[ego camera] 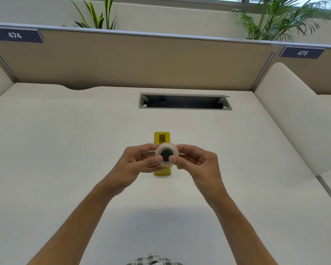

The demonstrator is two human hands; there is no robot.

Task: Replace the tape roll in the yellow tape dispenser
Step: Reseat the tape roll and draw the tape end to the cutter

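Checked cloth point(154, 260) peeks in at the bottom edge, at 6 o'clock, closest to the camera. Two bare arms reach up from there and meet near the middle of the desk point(65, 150).

Both hands hold one tape roll point(167, 154) between them, lifted above the desk. It is a pale ring with a dark hub in the middle, and its flat face is turned to the camera. At 9 o'clock of the roll, the left hand point(137, 161) has its fingers curled round the roll's side, with its thumb tip pressed on the front near the hub. At 3 o'clock of the roll, the right hand point(196, 162) does the same: fingers bent round the side, thumb tip on the front. The two thumb tips sit close together at the lower part of the hub. No finger is stretched out straight.

One yellow dispenser point(161, 137) lies flat on the desk just behind the hands. Its far end sticks out at 12 o'clock of the roll, and its near end shows at 6 o'clock, under the hands. The hands hide its middle.

One long open slot point(184, 101) is cut in the desk at 12 o'clock, farther back. Two number signs hang on the wall behind: 474 point(15, 35) at 10 o'clock and 475 point(302, 52) at 2 o'clock. Two green plants point(97, 16) stand behind the wall.
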